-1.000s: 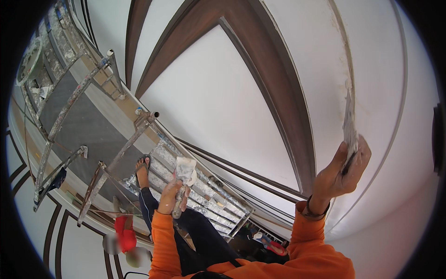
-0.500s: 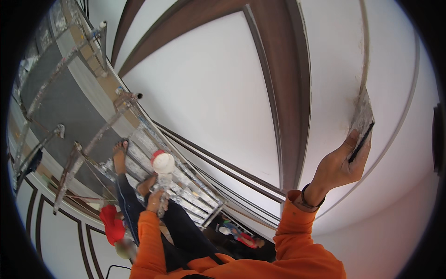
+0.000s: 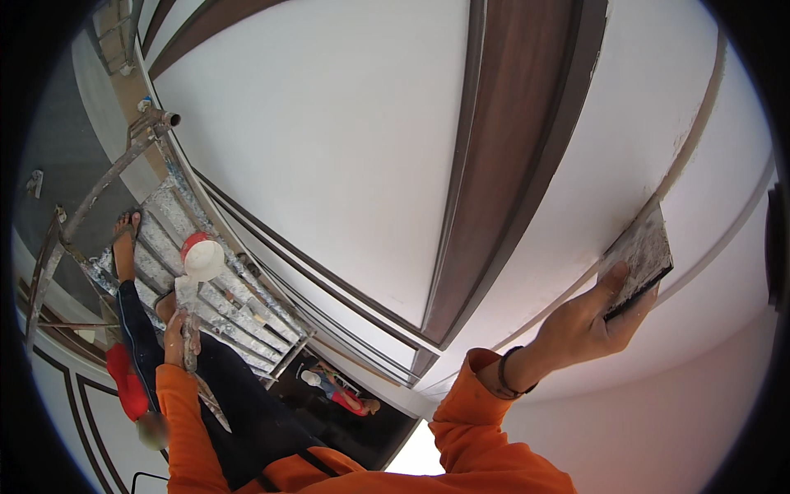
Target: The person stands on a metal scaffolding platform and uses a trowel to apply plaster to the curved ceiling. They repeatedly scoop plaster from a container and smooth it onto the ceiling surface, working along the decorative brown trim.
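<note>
1. The right hand (image 3: 586,325) is closed around a flat blade (image 3: 640,249), thumb on the near face; the fingers behind it are partly hidden.
2. The blade, smeared grey-white and dark along one edge, lies over a beige seam (image 3: 702,128) in the white surface. Its far edge seems to touch there, though the angle makes contact hard to confirm.
3. The left hand (image 3: 174,339), lower and well apart, is wrapped around the handle of a scraper (image 3: 188,291); its grip is partly covered by the tool.
4. Just past the scraper's blade, a red-and-white tub (image 3: 203,258) shows above the spattered slatted platform (image 3: 169,212); what it rests on is unclear.
5. Brown moulding (image 3: 517,169) runs between the two hands, beyond them.
6. At lower left, a person in red (image 3: 123,383) is partly hidden behind the wearer's leg, head blurred.
</note>
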Available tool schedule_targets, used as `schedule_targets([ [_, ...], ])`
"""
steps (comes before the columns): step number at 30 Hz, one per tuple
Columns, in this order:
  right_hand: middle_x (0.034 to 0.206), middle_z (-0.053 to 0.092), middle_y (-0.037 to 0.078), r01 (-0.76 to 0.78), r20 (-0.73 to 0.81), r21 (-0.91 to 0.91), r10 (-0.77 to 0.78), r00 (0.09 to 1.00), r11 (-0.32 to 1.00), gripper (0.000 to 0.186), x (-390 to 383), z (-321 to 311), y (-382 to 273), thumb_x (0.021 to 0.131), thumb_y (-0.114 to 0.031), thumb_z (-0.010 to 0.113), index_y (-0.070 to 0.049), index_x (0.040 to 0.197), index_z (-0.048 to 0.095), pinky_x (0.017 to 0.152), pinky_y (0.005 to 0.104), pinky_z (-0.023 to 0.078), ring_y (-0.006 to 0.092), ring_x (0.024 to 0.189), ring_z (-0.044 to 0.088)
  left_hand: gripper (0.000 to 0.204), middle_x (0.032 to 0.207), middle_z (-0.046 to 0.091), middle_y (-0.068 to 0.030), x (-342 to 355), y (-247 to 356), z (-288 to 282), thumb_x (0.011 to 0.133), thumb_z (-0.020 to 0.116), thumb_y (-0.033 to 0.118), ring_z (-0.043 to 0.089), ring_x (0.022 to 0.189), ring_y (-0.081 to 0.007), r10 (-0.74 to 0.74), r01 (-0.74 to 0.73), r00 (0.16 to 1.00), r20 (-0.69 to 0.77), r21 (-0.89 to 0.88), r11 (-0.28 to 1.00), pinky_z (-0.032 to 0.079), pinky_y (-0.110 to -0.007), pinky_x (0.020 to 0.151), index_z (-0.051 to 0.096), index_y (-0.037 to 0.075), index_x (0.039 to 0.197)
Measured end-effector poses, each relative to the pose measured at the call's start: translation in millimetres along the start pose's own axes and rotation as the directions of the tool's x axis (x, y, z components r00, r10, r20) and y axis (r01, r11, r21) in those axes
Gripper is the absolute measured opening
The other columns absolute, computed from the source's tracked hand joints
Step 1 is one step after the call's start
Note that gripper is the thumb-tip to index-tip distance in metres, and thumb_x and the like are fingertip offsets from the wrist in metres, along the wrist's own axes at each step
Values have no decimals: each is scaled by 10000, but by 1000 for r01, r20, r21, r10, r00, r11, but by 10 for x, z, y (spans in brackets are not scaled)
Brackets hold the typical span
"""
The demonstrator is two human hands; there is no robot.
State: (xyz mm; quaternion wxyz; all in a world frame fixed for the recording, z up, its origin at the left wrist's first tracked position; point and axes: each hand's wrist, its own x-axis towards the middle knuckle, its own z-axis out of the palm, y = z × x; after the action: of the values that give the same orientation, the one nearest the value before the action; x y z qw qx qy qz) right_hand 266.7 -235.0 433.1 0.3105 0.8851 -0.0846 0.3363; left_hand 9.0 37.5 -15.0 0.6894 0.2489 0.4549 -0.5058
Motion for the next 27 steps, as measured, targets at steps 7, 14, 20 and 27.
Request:
schedule_targets([
  [7, 936, 666, 128, -33, 105, 17, 31, 994, 999, 199, 79, -111, 61, 918, -19, 622, 106, 1073, 616, 744, 309, 497, 195, 830, 618, 403, 430, 443, -92, 173, -58, -50, 991, 428, 348, 413, 282, -207, -23, 20, 998, 63, 45, 999, 383, -320, 287, 522, 19, 777],
  [14, 990, 665, 169, -158, 112, 241, 134, 985, 958, 269, 197, -176, 141, 912, -50, 649, 137, 1101, 611, 797, 328, 553, 221, 913, 644, 379, 440, 440, -84, 242, -92, -132, 985, 450, 338, 388, 274, -198, -52, 53, 996, 66, -18, 998, 376, -324, 278, 525, 25, 785],
  [20, 996, 664, 171, -176, 137, 296, 141, 980, 939, 262, 190, -282, 258, 897, -43, 671, 137, 1079, 617, 808, 330, 554, 216, 907, 639, 309, 615, 543, -89, 195, -75, -203, 980, 460, 326, 421, 308, -180, -46, 47, 998, 39, -21, 999, 383, -322, 280, 521, 27, 935],
  [27, 888, 693, 139, -123, 142, 175, 98, 985, 977, 173, 76, -428, 343, 892, 6, 653, 130, 1011, 635, 698, 265, 504, 162, 789, 633, 296, 674, 573, -56, 154, -37, -162, 982, 450, 290, 434, 325, -142, -14, 15, 1000, 13, -45, 999, 377, -268, 293, 503, 36, 1125],
])
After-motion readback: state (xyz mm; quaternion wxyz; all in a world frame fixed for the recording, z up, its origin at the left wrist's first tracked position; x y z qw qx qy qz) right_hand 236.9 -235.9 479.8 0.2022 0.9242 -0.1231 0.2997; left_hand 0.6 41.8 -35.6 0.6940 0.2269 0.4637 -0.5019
